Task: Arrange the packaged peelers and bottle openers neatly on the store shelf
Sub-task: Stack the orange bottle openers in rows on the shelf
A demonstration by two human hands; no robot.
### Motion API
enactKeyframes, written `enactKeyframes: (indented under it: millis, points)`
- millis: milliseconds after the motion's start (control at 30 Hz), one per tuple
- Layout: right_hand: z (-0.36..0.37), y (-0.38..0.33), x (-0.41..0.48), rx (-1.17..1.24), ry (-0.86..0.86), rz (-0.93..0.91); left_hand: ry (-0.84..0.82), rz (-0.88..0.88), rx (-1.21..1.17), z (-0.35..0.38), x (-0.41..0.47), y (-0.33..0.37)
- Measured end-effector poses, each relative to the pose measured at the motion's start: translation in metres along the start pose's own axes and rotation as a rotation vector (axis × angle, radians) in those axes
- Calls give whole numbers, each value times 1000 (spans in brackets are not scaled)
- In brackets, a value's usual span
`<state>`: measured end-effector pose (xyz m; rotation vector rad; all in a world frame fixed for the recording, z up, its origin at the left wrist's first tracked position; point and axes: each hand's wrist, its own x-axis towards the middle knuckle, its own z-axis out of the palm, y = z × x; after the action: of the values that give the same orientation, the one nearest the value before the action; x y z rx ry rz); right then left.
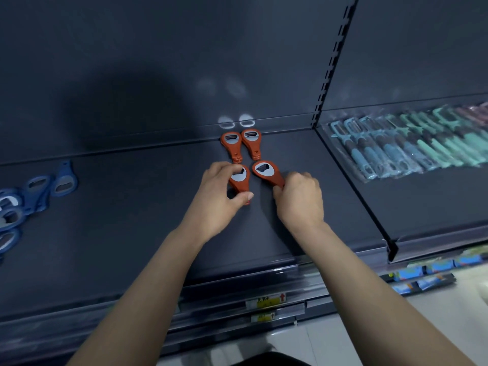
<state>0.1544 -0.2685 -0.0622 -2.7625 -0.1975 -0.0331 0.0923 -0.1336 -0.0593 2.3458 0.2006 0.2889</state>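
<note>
Two orange bottle openers [232, 146] [252, 142] lie side by side at the back of the dark shelf [132, 207]. In front of them, my left hand [216, 196] pinches a third orange opener [240, 180] between thumb and fingers. My right hand [301, 199] grips the handle of a fourth orange opener [265, 171], which lies angled to the left. A loose pile of blue bottle openers [31, 191] sits at the shelf's left end. Packaged peelers [412, 146] with blue and teal handles lie in an overlapping row on the neighbouring shelf to the right.
A slotted upright [332, 62] divides the two shelf sections. Price labels [265, 302] hang on the front rail below. Lower shelves at the right hold blue packets [422, 273]. The shelf's back panel rises just behind the orange openers.
</note>
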Motion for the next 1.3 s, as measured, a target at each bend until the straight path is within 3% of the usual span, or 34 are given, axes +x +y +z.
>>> enactKeyframes:
  millis: [433, 733, 1300]
  points:
    - [-7, -3, 9, -41, -79, -55, 90, -22, 46, 7, 11, 4]
    - [-8, -22, 35, -20, -233, -42, 93, -34, 46, -2, 3, 0]
    - [-8, -9, 25, 55, -207, 55, -11, -99, 64, 6, -4, -4]
